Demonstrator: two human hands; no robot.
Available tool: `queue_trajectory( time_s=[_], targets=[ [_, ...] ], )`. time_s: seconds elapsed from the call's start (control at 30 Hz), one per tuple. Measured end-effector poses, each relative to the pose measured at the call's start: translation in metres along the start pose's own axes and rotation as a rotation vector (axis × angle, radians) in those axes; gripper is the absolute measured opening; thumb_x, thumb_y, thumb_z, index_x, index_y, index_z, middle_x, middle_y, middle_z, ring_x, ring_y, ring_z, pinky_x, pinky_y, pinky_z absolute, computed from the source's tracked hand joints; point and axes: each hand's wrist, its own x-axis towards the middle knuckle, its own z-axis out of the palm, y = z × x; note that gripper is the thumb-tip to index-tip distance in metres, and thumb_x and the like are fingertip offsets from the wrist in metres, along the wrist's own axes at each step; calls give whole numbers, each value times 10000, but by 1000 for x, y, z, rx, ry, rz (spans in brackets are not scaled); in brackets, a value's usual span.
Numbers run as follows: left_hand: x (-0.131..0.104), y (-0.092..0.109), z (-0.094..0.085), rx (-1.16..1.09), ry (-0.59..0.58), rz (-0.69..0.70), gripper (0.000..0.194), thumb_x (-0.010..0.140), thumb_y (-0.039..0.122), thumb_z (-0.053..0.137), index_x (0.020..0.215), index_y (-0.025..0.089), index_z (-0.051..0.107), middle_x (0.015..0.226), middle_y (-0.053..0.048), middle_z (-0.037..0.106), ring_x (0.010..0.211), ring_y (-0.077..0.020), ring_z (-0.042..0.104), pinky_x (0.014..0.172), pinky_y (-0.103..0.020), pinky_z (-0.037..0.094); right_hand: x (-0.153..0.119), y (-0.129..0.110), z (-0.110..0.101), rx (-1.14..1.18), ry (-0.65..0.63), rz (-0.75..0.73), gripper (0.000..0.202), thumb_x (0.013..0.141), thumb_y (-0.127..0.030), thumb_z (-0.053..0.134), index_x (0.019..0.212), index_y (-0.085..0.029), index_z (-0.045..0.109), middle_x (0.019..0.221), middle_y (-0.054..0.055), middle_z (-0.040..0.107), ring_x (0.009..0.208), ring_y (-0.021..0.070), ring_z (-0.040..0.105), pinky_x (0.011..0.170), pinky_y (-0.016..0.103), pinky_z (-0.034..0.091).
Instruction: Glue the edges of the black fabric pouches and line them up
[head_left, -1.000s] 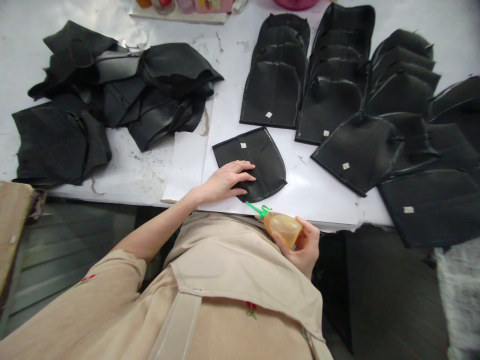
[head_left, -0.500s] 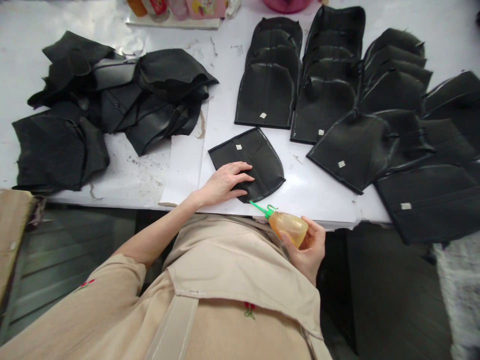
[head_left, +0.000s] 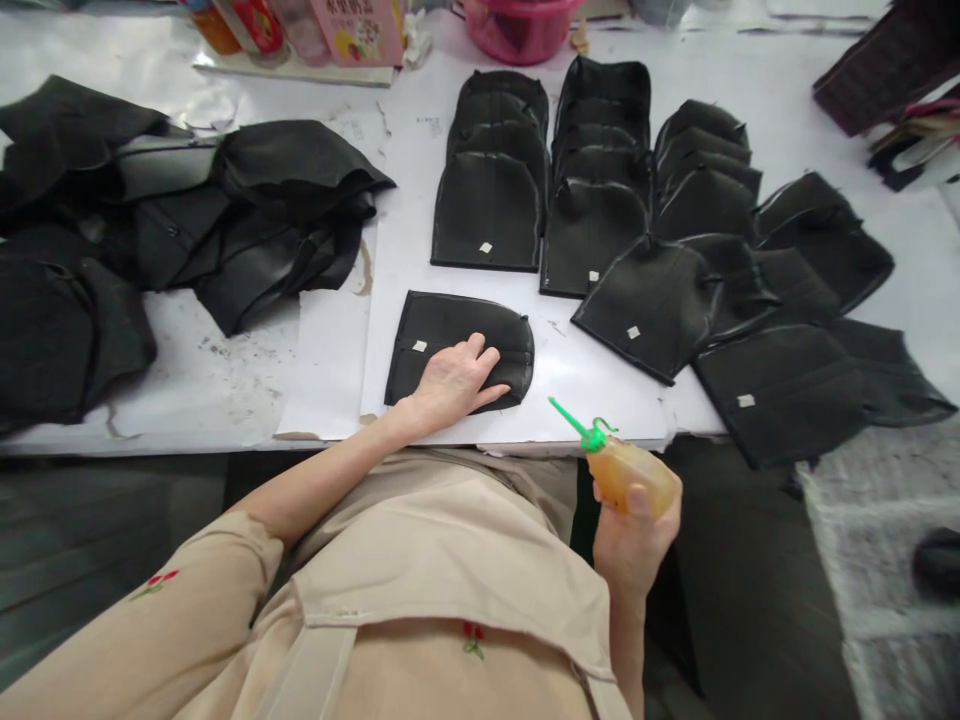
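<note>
Flat on the table near its front edge lies a black leather-like piece [head_left: 469, 318] with a rounded right end and a small pale tag. My left hand [head_left: 459, 378] rests on it, palm down, fingers stretched out and a little apart. In my right hand [head_left: 637, 530] is a squeeze bottle [head_left: 626, 470] of amber liquid, with a long green nozzle pointing up and left. The nozzle tip is apart from the black piece, to its right and slightly lower. My fingers wrap round the bottle's body.
Similar black pieces [head_left: 487, 205] lie in overlapping rows at the back right, others [head_left: 787, 390] fanned toward the right edge. A loose heap of black pieces [head_left: 292, 170] covers the left side. Behind stand a pink basin [head_left: 517, 30], bottles and a pink box [head_left: 360, 30].
The black piece has turned under my left hand, so its rounded end faces right. My right hand has drawn the bottle away from its edge, to the right. The view has shifted.
</note>
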Motion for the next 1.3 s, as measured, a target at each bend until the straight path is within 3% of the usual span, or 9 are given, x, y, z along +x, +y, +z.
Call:
queue_trajectory(
  time_s=[0.07, 0.2, 0.5, 0.7, 1.3],
  targets=[
    [1, 3, -1, 5, -10, -15, 368, 1020, 497, 614, 1177, 165, 641, 1201, -145, 625, 990, -273, 679, 736, -332, 482, -3, 3, -3, -143, 17, -88, 589, 694, -410, 932, 1170, -212, 649, 1098, 46, 673, 826, 187, 675, 565, 236, 541],
    [1, 6, 1, 14, -8, -29, 375, 1017, 502, 621, 1191, 170, 629, 1212, -140, 628, 987, -276, 694, 695, -327, 473, -11, 12, 0, -329, -43, -182, 655, 656, -391, 964, 1188, -204, 630, 1088, 54, 684, 901, 227, 708, 718, 335, 626],
    [2, 5, 5, -11, 7, -46, 393, 1009, 520, 627, 1191, 172, 627, 1231, -149, 624, 974, -276, 701, 691, -324, 469, -15, 29, 7, -446, -88, -331, 692, 713, -419, 936, 1260, -207, 571, 1158, 84, 662, 988, 270, 728, 863, 466, 640],
    [2, 5, 3, -10, 7, -48, 414, 1009, 539, 623, 1190, 166, 627, 1224, -149, 628, 960, -282, 707, 667, -333, 458, -18, 27, 11, -491, -140, -510, 666, 739, -392, 934, 1270, -203, 580, 1168, 96, 644, 1030, 286, 722, 849, 461, 650],
    [5, 4, 0, -48, -5, -89, 452, 984, 572, 660, 1215, 186, 617, 1238, -112, 634, 952, -249, 718, 635, -311, 429, -31, 27, 22, -500, -226, -450, 646, 720, -428, 927, 1236, -210, 605, 1100, 69, 653, 935, 245, 714, 744, 368, 640]
  ],
)
